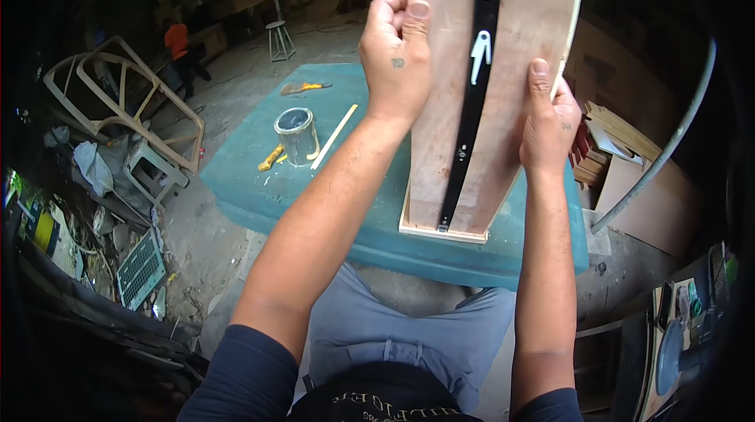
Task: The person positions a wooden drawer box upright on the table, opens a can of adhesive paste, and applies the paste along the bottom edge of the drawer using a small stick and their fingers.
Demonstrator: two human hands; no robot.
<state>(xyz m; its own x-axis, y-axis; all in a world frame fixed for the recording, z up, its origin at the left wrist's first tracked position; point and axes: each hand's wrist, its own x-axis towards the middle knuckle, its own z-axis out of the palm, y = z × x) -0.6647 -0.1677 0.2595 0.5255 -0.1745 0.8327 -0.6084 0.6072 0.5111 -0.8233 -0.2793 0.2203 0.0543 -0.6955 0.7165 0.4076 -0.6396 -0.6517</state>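
A plywood drawer (515, 52) stands on end on the teal table, its side panel facing me. Down the middle of that panel runs a black metal drawer slide (469, 119), with a small white lever on it. My left hand (397, 56) grips the drawer's left edge, thumb on the face and fingers curled behind. Lower down on the right edge, my right hand (550, 119) holds on the same way. The drawer's lower end touches the table near its front edge; its top runs out of view.
On the teal table (259, 186) stand an open can (296, 135), a yellow-handled tool (271, 158), a thin wood strip (334, 136) and a brush (305, 88). Wooden frames (122, 95) lean at left. Stacked boards (609, 147) and a curved pole (668, 147) are at right. A person in orange (177, 44) is far off.
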